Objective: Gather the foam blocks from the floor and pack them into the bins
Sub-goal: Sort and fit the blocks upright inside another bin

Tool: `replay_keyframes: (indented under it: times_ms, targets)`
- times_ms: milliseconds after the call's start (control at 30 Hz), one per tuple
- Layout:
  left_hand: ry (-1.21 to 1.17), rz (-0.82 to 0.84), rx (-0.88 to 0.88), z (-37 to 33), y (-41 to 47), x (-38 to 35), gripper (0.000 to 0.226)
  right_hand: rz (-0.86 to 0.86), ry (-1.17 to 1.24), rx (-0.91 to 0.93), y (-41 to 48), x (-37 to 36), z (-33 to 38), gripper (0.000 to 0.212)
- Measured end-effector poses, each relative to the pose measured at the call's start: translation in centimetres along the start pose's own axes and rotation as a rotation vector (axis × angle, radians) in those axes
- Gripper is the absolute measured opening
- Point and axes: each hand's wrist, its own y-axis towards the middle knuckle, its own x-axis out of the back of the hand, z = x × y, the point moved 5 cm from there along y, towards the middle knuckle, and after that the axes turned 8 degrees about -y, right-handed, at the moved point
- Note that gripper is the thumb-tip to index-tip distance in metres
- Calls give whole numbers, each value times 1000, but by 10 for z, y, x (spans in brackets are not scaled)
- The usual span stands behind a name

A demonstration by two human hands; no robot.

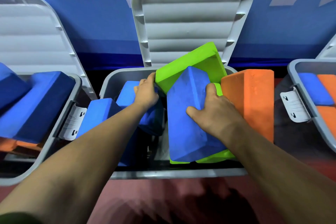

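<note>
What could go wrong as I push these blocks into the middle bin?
1. The green block, held at its corner by the left hand, leans well above the rim of the middle bin, so the lid may not close.
2. The blue block under the right hand lies tilted on a second green block and could slide off.
3. The orange block stands at the bin's right edge and might topple out.
</note>
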Motion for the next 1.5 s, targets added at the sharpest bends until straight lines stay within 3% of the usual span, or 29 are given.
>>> replay_keyframes:
  times_ms: [100,233,400,500,567,733,900,1067,1167,1233,1300,1400,1500]
  targets:
    - [-108,17,-96,-5,5,-1,75,7,23,-36,3,-4,-6,59]
    - [179,6,-71,6,12,-1,50,25,21,-34,3,-8,-7,60]
    - [-16,435,21,-5,2,10,86,39,12,-41,7,-7,-8,62]
    - [385,772,-26,-3,-21,16,115,25,7,-17,10,-5,-6,62]
    - [613,867,-79,12,-33,13,124,16,-14,11,10,-3,-3,62]
    - [606,708,-183,18,-22,1,102,-3,-13,-5,14,-2,-1,55]
    - [690,647,-208,13,-17,5,95,5,20,1,15,15,2,52]
    - [499,578,-159,2,-39,47,67,180,9,76,3,28,19,55]
    - [329,344,-289,-7,-70,96,46,359,-22,125,-4,16,31,62]
    - [243,168,-344,-1,-98,122,50,420,-33,138,-3,12,35,61]
    - [231,70,-271,20,-121,133,63,452,-63,144,0,11,37,51]
    - [157,185,-49,53,-136,125,77,493,-68,97,0,15,41,45]
    - [34,176,-72,60,-138,122,75,495,-202,136,-3,17,49,52]
